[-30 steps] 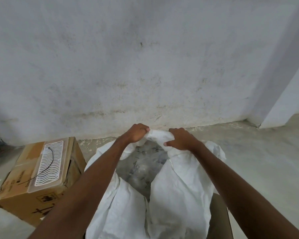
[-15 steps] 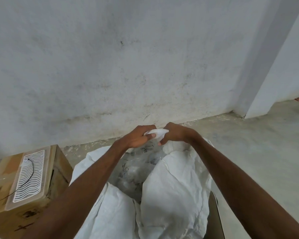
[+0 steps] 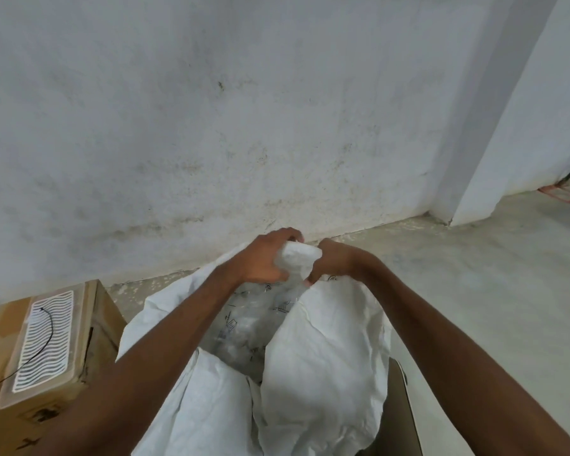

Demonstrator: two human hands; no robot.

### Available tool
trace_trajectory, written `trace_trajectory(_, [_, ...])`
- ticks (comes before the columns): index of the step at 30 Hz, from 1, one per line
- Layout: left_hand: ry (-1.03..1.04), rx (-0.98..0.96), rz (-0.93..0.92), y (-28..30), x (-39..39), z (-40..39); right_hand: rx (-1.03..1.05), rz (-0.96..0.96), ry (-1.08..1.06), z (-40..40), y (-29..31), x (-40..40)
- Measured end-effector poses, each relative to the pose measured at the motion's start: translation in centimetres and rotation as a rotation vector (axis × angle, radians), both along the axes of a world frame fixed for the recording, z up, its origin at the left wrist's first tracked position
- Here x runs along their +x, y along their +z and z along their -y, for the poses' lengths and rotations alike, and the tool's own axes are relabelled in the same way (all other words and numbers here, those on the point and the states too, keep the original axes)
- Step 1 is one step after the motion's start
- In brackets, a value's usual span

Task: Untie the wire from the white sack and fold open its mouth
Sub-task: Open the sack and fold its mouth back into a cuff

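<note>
From where I sit, the wall fills the upper picture, pale and stained darker near its foot, with a white pillar jutting out at the right. Below it runs the bare concrete floor.

The white sack stands in the lower middle, directly under my view, between my two forearms. Its mouth is already parted: loose white cloth flops down on the near side and to the left, and through the gap I see clear plastic with dark printed marks inside. I cannot make out the wire anywhere on the sack's neck.

A cardboard box sits on the floor just left of the sack, near the left forearm. On its top lies a clear lid patterned with white wavy lines, and a thin black cord curves across it and off toward the left edge.

At the far rim of the sack, my left hand has its fingers curled over a bunched wad of the sack's cloth, thumb below, gripping it. My right hand faces it from the other side, fingers wrapped round the same wad, one fingertip pointing down at the cloth beneath. The two hands are close together, with only the wad between them.

A small reddish thing lies on the floor at the far right edge; I cannot tell what it is.
</note>
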State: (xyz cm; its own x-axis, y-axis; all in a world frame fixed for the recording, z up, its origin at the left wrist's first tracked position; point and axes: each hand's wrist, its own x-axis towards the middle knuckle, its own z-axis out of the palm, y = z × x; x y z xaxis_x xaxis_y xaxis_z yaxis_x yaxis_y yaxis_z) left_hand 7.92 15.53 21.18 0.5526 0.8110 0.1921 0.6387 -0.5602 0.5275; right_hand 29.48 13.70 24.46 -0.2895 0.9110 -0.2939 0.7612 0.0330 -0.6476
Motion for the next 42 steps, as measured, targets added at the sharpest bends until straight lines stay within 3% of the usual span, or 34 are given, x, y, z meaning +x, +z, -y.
trace_trajectory(2, [-0.031,0.249,-0.25,-0.5,1.6,0.6,-0.092,-0.051,0.027,0.2,0.3,0.0])
trace_trajectory(4, [0.045,0.351,-0.395,-0.3,2.4,0.5,-0.069,-0.005,0.039,0.9,0.5,-0.2])
trace_trajectory(8, [0.252,0.221,-0.507,1.1,1.9,-0.5,0.39,0.506,-0.126,4.0,0.3,-1.3])
trace_trajectory(9, [0.274,0.162,-0.507,1.4,1.6,-0.7,0.429,0.526,-0.175,4.5,-0.1,-1.2])
trace_trajectory(10, [0.27,0.111,-0.512,1.6,1.5,-0.7,0.397,0.5,-0.198,4.8,-0.3,-0.9])
trace_trajectory(12, [0.172,0.103,-0.478,2.0,1.6,-0.6,0.173,0.233,-0.195,4.8,-0.2,-0.4])
trace_trajectory(15, [-0.077,0.118,-0.233,1.8,2.3,0.3,-0.082,-0.151,-0.154,5.0,0.7,-0.1])
trace_trajectory(17, [-0.131,0.117,-0.2,1.1,3.1,1.1,-0.161,-0.226,-0.135,4.8,0.9,0.4])
trace_trajectory(19, [-0.064,0.23,-0.352,0.6,3.5,1.5,-0.215,-0.22,-0.144,4.7,0.4,1.2])
trace_trajectory(21, [0.047,0.319,-0.53,0.8,3.5,1.2,-0.082,-0.028,-0.164,4.8,-0.6,1.5])
trace_trajectory(23, [0.114,0.244,-0.568,1.7,3.3,0.6,0.174,0.278,-0.221,5.3,-1.9,1.2])
trace_trajectory(24, [0.123,0.181,-0.553,2.1,3.2,0.4,0.258,0.33,-0.262,5.8,-2.4,0.9])
trace_trajectory(26, [0.073,0.167,-0.48,2.6,3.3,0.2,0.201,0.11,-0.309,6.3,-3.4,0.7])
trace_trajectory(28, [-0.049,0.17,-0.344,2.5,3.4,0.6,-0.048,-0.291,-0.344,6.8,-2.7,1.0])
trace_trajectory(30, [-0.203,0.125,-0.191,2.1,3.4,1.1,-0.325,-0.554,-0.338,7.2,-1.7,2.0])
trace_trajectory(33, [-0.248,0.09,-0.113,1.8,3.4,1.7,-0.449,-0.644,-0.269,7.5,-0.8,2.9])
trace_trajectory(36, [-0.167,0.109,-0.236,1.5,3.0,1.6,-0.325,-0.467,-0.278,7.1,-1.4,2.5])
trace_trajectory(40, [-0.012,0.154,-0.4,1.8,3.3,1.4,0.292,0.027,-0.287,6.2,-4.6,1.2])
trace_trajectory(42, [0.043,0.06,-0.435,2.1,3.7,1.1,0.485,0.009,-0.276,6.5,-6.0,0.5])
